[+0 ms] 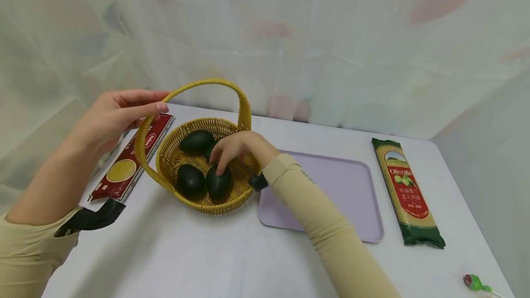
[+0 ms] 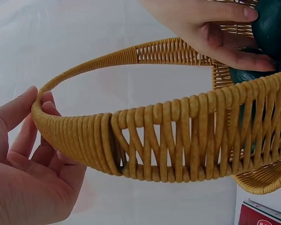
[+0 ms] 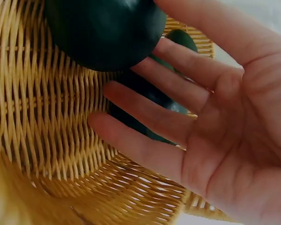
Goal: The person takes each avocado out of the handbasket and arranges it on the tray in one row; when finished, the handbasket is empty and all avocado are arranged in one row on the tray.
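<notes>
A yellow wicker basket [image 1: 198,203] with a tall hoop handle stands on the table with several smooth, dark green avocados inside. My left hand [image 1: 120,114] holds the handle [image 2: 75,133] at its left side, thumb on one face and fingers behind. Reaching in over the basket's right rim, my right hand [image 1: 233,148] has its fingertips at the front right avocado [image 1: 218,185]. In the right wrist view its fingers [image 3: 145,108] are spread and nearly straight, beside the near avocado [image 3: 107,35]. A left avocado [image 1: 190,181] and a rear avocado [image 1: 196,141] lie close by.
A lilac tray [image 1: 343,187] lies right of the basket, partly under my right forearm. Farther right are a green and gold pasta packet [image 1: 407,192] and a lollipop [image 1: 474,283]. Behind the handle lies a dark red packet [image 1: 128,164]. A pale curtain [image 1: 306,49] hangs along the back.
</notes>
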Demonstrator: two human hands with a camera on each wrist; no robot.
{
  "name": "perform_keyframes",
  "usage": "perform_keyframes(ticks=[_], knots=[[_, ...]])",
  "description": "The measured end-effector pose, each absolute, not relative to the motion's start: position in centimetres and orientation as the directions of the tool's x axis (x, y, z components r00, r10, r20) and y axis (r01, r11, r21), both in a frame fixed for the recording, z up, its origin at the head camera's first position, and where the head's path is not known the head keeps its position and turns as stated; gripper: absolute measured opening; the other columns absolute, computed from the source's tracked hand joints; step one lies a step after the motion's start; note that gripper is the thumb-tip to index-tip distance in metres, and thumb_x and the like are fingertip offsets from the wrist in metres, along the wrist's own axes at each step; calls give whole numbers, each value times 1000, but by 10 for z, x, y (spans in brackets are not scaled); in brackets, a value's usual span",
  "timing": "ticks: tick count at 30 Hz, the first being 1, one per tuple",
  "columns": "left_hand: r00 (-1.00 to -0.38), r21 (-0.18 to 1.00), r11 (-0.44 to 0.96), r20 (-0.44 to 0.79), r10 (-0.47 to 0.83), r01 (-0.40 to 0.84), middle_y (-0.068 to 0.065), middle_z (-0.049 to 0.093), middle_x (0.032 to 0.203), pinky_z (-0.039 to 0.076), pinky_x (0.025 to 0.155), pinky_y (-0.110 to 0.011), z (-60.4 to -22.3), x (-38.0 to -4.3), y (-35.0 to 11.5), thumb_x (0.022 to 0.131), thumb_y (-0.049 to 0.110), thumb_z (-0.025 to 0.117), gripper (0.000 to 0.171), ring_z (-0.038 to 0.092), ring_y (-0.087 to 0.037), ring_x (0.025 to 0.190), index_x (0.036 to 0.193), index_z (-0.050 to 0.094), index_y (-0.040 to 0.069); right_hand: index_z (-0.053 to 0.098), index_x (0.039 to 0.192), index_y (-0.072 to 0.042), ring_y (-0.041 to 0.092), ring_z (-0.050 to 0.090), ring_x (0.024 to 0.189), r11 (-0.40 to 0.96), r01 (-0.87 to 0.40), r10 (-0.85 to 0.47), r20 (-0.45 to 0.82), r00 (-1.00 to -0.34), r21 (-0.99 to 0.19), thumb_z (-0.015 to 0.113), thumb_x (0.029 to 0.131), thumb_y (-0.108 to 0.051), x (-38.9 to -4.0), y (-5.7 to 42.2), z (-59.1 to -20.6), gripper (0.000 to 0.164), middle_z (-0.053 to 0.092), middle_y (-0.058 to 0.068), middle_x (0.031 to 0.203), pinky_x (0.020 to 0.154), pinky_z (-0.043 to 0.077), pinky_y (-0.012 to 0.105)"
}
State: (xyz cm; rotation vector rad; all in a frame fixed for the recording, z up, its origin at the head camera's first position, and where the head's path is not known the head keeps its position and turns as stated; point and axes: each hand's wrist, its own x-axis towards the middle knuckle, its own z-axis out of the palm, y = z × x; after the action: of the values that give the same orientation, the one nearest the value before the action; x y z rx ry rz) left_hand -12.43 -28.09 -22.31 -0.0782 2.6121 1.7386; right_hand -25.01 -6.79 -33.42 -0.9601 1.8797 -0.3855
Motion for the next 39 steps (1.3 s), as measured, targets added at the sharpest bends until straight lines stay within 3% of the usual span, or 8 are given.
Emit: perform_keyframes(ticks=[5, 12, 31, 39], knots=[[-998, 937, 345, -44, -37, -54, 14, 71, 95, 46, 70, -20, -224, -125, -281, 94, 24, 66, 20, 59, -9, 92, 108, 76, 36, 50, 143, -21, 13, 42, 131, 629, -444, -753, -642, -143, -638, 74, 87, -30, -257, -70, -346, 61, 44, -2, 145, 96, 48, 41], [-999, 965, 259, -42, -15, -45, 8, 71, 97, 50, 70, -19, -226, -127, -283, 93, 16, 67, 21, 63, -10, 89, 107, 77, 28, 49, 142, -16, 12, 43, 128, 650, -284, -742, -669, -35, -705, 74, 85, -11, -261, -70, -356, 62, 39, 2, 147, 95, 48, 35], [-999, 973, 228, -36, -5, -36, 7, 70, 98, 52, 72, -17, -228, -130, -283, 93, 15, 67, 20, 63, -10, 89, 106, 78, 26, 52, 135, -12, 15, 52, 116, 638, -227, -757, -653, -9, -736, 76, 82, -6, -263, -63, -363, 58, 46, 0, 132, 90, 52, 33], [-999, 975, 220, -39, 0, -38, 7, 70, 99, 52, 73, -17, -228, -132, -283, 92, 15, 68, 20, 63, -9, 89, 106, 78, 26, 55, 131, -14, 15, 55, 105, 582, -279, -806, -588, -71, -764, 80, 79, -14, -266, -52, -356, 58, 50, 0, 128, 87, 53, 34]])
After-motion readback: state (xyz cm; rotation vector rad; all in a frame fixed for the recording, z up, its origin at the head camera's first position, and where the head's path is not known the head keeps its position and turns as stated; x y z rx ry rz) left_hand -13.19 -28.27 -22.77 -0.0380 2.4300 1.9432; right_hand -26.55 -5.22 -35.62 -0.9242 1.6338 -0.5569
